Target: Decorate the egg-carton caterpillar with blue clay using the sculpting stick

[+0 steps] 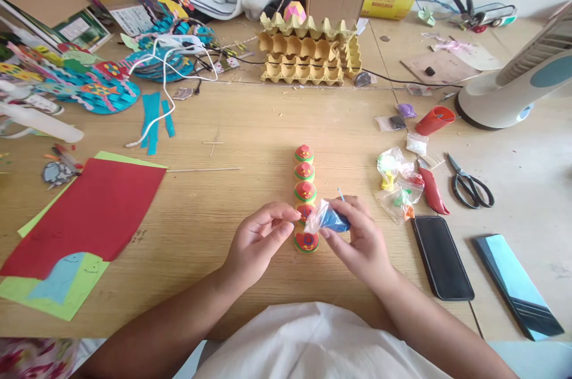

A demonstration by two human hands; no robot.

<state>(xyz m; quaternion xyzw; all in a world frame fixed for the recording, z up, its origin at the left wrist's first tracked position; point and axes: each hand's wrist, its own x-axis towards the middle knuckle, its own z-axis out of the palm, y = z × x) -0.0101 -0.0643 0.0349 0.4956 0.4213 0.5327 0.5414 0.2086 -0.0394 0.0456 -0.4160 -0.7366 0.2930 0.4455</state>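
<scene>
My right hand (360,239) grips a small clear bag of blue clay (334,219) by its right side. A thin blue-tipped stick (341,194) pokes up beside those fingers. Close to the bag's open left end is my left hand (263,236), its thumb and fingers apart, with nothing visible between them. Between and beyond the hands runs a column of several egg-carton cups with red and green clay faces (305,191). The nearest cup (306,242) bears blue rings; the bag and fingers partly cover the one behind it.
Bags of coloured clay (404,188), a red knife (432,191), scissors (471,185) and two phones (443,257) lie at the right. Red paper (93,206) lies left. Egg cartons (308,51) stand at the back, a white device (504,93) at back right.
</scene>
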